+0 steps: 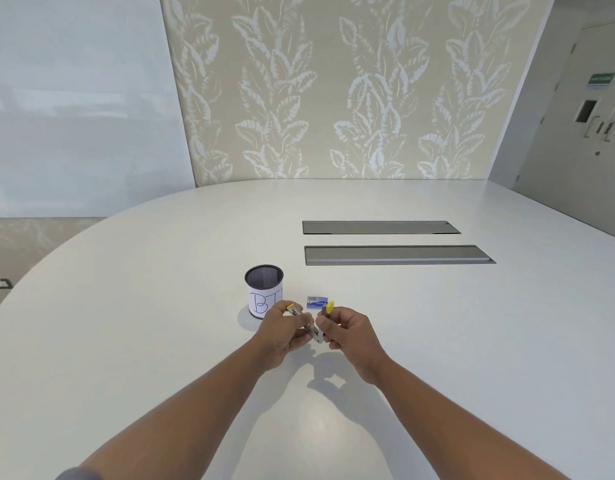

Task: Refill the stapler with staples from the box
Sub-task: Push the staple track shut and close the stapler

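A small metal stapler [313, 330] with yellow ends is held above the table, hinged wide apart in a V. My left hand [285, 336] grips its base arm, whose yellow tip pokes out past my fingers. My right hand [347, 336] grips the lifted top arm, its yellow tip pointing up. A small blue staple box [317, 302] lies flat on the table just beyond the stapler, between my hands. I cannot tell whether the stapler's channel holds staples.
A black mesh pen cup [264, 292] with a white paper label stands left of the box, close to my left hand. Two long grey cable hatches [396, 254] are set into the white oval table [160, 323] further back.
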Tool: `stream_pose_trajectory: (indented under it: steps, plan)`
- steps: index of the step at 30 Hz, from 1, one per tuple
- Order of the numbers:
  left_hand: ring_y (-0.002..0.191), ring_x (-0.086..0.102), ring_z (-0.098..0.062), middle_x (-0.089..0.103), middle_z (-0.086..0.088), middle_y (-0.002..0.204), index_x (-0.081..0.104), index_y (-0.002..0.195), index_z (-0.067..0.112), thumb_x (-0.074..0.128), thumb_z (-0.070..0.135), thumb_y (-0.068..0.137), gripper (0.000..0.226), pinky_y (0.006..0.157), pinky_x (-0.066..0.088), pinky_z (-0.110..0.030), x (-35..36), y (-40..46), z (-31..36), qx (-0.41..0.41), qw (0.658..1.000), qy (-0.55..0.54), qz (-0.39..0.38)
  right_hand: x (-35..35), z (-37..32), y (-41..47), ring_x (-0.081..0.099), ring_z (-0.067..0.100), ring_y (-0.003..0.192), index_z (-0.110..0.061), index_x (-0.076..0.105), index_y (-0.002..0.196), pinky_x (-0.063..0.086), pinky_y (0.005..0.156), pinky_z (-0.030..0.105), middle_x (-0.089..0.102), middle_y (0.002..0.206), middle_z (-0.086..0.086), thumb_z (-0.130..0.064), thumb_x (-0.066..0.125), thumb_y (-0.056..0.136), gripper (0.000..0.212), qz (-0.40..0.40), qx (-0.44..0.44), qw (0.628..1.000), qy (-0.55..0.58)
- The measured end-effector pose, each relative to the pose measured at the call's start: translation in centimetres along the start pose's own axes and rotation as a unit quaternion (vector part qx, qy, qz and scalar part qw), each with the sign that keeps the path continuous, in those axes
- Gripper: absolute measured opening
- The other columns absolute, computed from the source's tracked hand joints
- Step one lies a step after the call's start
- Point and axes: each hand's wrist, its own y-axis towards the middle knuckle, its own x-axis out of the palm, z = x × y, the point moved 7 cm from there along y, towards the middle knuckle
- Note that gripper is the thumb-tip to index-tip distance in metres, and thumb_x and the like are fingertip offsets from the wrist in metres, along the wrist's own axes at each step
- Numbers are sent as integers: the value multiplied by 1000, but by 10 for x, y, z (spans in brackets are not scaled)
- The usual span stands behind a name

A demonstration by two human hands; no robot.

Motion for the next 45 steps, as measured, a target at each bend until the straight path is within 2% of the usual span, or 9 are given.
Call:
stream_pose_trajectory:
  steps: [3, 7, 14, 19, 21, 25, 30, 34, 45]
  plan:
    - [77, 73, -29, 74, -14, 91, 58, 107, 10, 68, -1, 91, 22, 68, 62, -34, 6, -4, -3, 1, 1000, -9, -23, 4, -1, 2, 58, 9, 67, -27, 79, 98, 50, 65, 17, 73, 84, -6, -25, 75, 91, 8, -3, -40, 997, -69]
    - [96, 75, -39, 74, -22, 109, 60, 107, 9, 66, 2, 94, 15, 78, 63, -38, 16, -10, -5, -12, 996, -48, -70, 10, 0, 2, 56, 7, 69, -35, 75, 107, 50, 67, 20, 71, 91, -10, -35, 64, 99, 14, -17, -50, 989, -138]
    - [75, 70, -20, 72, -9, 90, 67, 104, 10, 61, 25, 100, 16, 78, 62, -31, 9, -7, -3, -16, 997, -16, -68, 18, 14, 3, 65, 17, 65, -49, 59, 130, 56, 65, 27, 70, 93, -13, -47, 55, 101, 29, -83, 12, 989, -118]
    - [62, 63, -12, 74, 3, 80, 76, 95, 21, 51, 68, 91, 53, 66, 51, -27, -4, -1, 2, -5, 994, 112, -16, 16, 16, 6, 65, 9, 65, -36, 39, 152, 49, 65, 22, 68, 90, -8, -45, 62, 98, 60, -83, -11, 970, -228]
    - [56, 54, -11, 71, 4, 76, 75, 99, 17, 50, 76, 85, 66, 61, 45, -26, -6, 0, 3, 8, 990, 137, -8, 13, 19, 7, 60, 4, 62, -31, 49, 145, 46, 65, 20, 66, 83, -11, -44, 68, 94, 57, -72, -6, 967, -245]
    - [46, 44, -10, 65, 0, 67, 70, 97, 7, 53, 84, 70, 83, 49, 38, -22, -6, 0, 4, 48, 983, 178, 9, 9, 25, 9, 50, 7, 64, -27, 64, 95, 43, 67, 32, 63, 75, -12, -43, 75, 84, 22, -75, -11, 967, -244]
    - [57, 46, -18, 58, -5, 68, 61, 87, 0, 52, 83, 75, 84, 58, 39, -30, -6, -4, 8, 151, 963, 218, 39, 12, 21, 5, 58, 4, 67, -35, 58, 94, 46, 64, 23, 73, 88, -5, -50, 73, 79, 26, -73, -19, 956, -283]
    - [57, 48, -15, 57, -3, 62, 61, 74, 2, 50, 73, 85, 73, 63, 40, -33, -7, -3, 9, 177, 955, 234, 51, 13, 18, 2, 54, -1, 56, -39, 50, 92, 38, 54, 14, 67, 70, -21, -57, 72, 80, 30, -81, -32, 941, -327]
    - [52, 54, -11, 65, 1, 58, 68, 67, 9, 52, 55, 98, 57, 60, 42, -27, -10, 3, 4, 173, 952, 252, 32, 15, 21, 0, 47, 16, 62, -27, 42, 79, 37, 58, 36, 53, 68, -8, -73, 45, 90, 48, -101, -47, 866, -487]
